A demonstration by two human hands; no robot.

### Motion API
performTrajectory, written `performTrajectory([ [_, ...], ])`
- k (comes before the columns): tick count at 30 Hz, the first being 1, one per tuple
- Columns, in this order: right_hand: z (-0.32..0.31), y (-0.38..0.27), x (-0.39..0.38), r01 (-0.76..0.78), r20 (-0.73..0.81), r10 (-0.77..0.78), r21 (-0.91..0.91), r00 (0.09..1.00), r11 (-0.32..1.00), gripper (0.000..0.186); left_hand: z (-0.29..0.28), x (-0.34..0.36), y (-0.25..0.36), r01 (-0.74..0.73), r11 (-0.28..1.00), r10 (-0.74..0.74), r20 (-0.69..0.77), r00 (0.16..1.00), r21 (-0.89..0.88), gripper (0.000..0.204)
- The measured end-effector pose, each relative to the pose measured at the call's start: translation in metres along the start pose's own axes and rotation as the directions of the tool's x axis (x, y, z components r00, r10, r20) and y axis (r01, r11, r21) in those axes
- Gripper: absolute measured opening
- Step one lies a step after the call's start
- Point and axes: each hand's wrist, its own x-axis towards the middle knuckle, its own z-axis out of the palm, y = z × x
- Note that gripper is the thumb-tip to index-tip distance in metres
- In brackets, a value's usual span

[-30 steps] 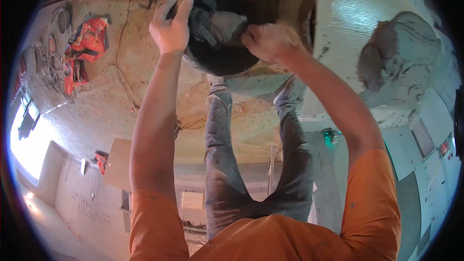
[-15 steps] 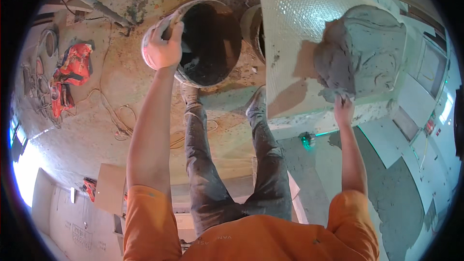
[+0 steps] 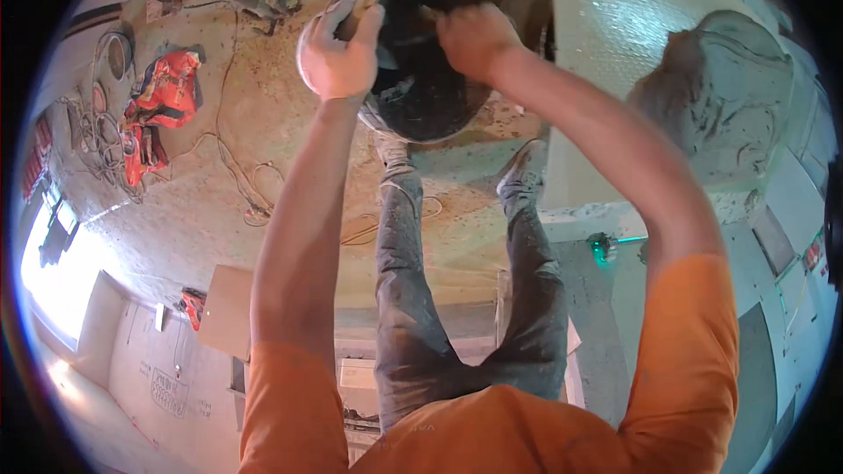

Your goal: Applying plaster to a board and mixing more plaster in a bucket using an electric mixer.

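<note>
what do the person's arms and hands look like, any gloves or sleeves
The left hand and right hand are bare, with no gloves visible. Both forearms are uncovered, with no watch or band to be seen at either wrist. The orange shirt has short sleeves. The right hand is somewhat blurred, so finer detail is unclear.

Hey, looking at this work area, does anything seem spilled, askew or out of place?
Mostly clutter: a crumpled red bag slumps on the floor at left, near tangled cords, and the floor looks blotched. The bucket, its rim in the left hand, appears tipped. I can't tell whether anything has spilled.
</note>
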Motion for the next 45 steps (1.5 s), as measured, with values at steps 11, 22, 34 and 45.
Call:
performTrajectory([
  [11, 0.118, -0.086, 0.078, -0.080, 0.429, -0.049, 0.279, 0.902, 0.957, 0.034, -0.014, -0.022, -0.033, -0.236, 0.954, 0.228, -0.069, 0.971, -0.184, 0.035],
  [22, 0.095, -0.111, 0.019, -0.483, 0.562, 0.085, 0.612, 0.823, 0.626, 0.048, -0.024, -0.051, -0.043, -0.080, 0.979, 0.061, -0.105, 0.993, -0.187, 0.036],
  [34, 0.023, -0.050, -0.062, -0.380, 0.286, 0.253, 0.610, 0.924, 0.696, 0.046, 0.002, -0.041, -0.004, 0.090, 0.969, -0.121, -0.125, 0.985, -0.230, 0.039],
  [45, -0.068, 0.055, -0.317, -0.622, 0.017, 0.761, 0.587, 0.648, 0.518, 0.032, -0.008, -0.018, -0.005, 0.197, 0.973, -0.215, -0.158, 0.964, -0.120, 0.042],
])
